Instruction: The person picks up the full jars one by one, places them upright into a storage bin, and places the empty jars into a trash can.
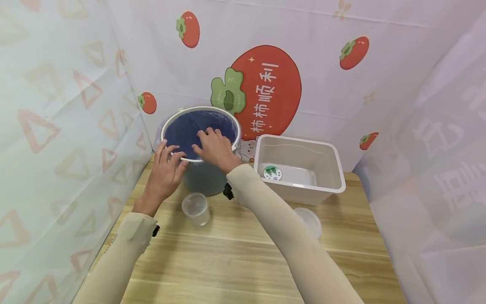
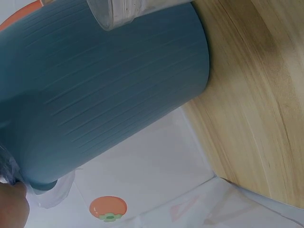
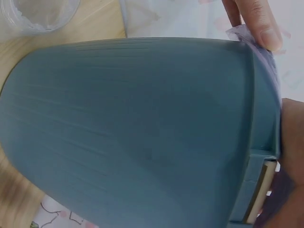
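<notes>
the bin (image 1: 203, 169) is standing left of the white tub (image 1: 300, 166). its bag liner (image 1: 190, 128) is being pinched at the rim by the left hand (image 1: 163, 175) and right hand (image 1: 214, 147) (evenly is best).

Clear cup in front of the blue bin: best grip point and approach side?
Take the clear cup around its side wall, probably from above and from the near edge of the table. It stands upright with its mouth open upward, and the blue bin crowds it behind. Left hand and right hand are on the bin's rim.
</notes>
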A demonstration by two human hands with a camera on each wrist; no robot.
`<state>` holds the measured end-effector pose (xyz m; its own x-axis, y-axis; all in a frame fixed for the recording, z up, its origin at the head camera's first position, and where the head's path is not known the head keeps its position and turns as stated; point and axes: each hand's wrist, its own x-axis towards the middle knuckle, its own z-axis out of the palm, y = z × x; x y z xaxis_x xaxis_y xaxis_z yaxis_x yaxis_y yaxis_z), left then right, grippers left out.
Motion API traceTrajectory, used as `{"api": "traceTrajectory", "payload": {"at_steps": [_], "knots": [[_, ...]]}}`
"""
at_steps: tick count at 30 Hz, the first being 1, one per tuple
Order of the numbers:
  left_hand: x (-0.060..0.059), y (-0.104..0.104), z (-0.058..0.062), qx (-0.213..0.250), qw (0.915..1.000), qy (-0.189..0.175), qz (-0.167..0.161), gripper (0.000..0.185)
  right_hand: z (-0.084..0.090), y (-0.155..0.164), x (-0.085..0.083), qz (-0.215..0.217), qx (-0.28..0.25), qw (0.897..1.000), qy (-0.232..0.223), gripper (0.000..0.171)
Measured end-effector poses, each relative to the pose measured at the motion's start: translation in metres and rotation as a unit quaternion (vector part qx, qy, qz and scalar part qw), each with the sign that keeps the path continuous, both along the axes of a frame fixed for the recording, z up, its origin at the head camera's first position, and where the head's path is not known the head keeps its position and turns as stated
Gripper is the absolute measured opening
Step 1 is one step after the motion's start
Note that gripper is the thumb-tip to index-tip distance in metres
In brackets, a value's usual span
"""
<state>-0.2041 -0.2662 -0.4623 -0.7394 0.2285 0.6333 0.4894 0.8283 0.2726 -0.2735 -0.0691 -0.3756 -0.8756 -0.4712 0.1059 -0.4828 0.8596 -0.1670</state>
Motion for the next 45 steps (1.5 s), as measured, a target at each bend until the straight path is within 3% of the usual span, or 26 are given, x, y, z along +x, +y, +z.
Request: {"api": "traceTrajectory", "payload": {"at_steps": [13,19,25,31,38,45], "knots": [[-0.004,0.003,-0.001,0.009,0.9996,0.026,-0.008,0.066,0.007,0.029,0.029,0.036,-0.053,0.994,0.091,0.046],[-0.004,0.003,-0.002,0.015,0.9994,0.029,-0.007,0.066,0.008,0.043,0.05,0.052,-0.063,0.984,0.157,0.044],[-0.005,0.003,-0.004,0.029,0.9986,0.044,-0.005,0.064,-0.01,0.062,0.076,0.06,-0.083,0.976,0.191,0.046],[-0.004,0.004,-0.004,0.038,0.999,0.024,0.0,0.065,-0.026,0.083,0.092,0.042,-0.121,0.972,0.196,0.042],[-0.005,0.003,-0.007,0.041,0.9991,0.008,0.001,0.064,-0.044,0.109,0.106,0.024,-0.117,0.968,0.223,0.042],[-0.004,0.001,-0.009,0.045,0.999,-0.006,0.006,0.066,-0.071,0.132,0.118,0.021,-0.137,0.971,0.195,0.041]]}}
